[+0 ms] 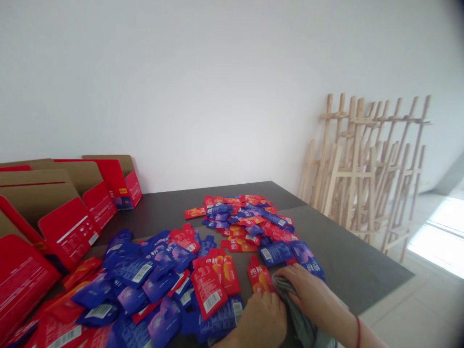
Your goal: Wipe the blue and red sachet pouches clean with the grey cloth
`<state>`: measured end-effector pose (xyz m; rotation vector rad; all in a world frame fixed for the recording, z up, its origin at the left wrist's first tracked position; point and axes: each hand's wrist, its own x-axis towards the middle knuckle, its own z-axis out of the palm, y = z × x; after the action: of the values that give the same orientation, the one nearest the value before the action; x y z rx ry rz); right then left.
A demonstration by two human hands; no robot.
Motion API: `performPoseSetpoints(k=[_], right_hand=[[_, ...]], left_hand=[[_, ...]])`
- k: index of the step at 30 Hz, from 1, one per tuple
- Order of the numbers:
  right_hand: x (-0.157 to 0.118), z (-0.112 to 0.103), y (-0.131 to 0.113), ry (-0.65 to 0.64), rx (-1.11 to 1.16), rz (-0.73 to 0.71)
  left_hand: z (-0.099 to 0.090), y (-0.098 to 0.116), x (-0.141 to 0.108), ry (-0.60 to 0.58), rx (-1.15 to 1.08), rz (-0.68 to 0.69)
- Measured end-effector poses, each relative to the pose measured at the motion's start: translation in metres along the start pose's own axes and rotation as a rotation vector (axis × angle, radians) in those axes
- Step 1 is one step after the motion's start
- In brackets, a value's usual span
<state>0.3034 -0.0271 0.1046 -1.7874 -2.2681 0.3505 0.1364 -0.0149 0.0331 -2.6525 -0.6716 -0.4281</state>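
Clutching grey cloth [286, 299] with right hand [304, 290]; left hand [259, 321] pressing against it, grip unclear, red sachet [259, 275] just beside.

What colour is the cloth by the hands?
The cloth is grey, shown best in the head view.

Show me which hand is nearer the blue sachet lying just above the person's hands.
The right hand: it rests just below the blue sachet. The left hand lies farther down, lower in the view.
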Motion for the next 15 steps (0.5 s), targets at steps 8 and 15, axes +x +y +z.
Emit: performPoseSetpoints(k=[8, 15], right_hand=[[0.012, 0.021, -0.016, -0.093, 0.004, -0.286], [0.049, 0.026, -0.015, -0.013, -0.123, -0.122]], left_hand=[[0.035, 0.031, -0.012, 0.412, 0.067, -0.003], [0.049, 0.036, -0.018, 0.258, -0.015, -0.12]])
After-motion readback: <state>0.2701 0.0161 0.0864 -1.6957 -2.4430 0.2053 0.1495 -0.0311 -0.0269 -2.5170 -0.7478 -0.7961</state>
